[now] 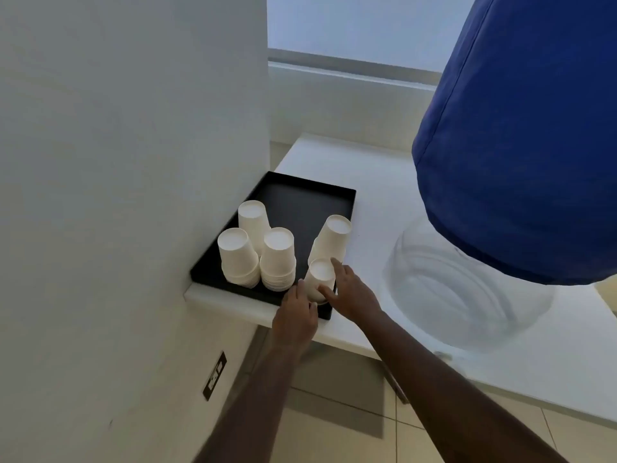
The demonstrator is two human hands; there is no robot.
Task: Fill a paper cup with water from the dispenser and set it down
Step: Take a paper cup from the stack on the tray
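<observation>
Both hands gripped one upside-down paper cup (321, 279) at the near right corner of the black tray (300, 198) on the white bench (377, 195): left hand (295, 315) on its left side, right hand (354, 295) on its right. Four more cup stacks (277, 259) (all upside down) stood beside it, left of the blue-covered dispenser (521, 145).

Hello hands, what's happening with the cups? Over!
Left hand and right hand both gripping nearest cup stack on black tray. No cup filled yet. Nothing blocking.
</observation>
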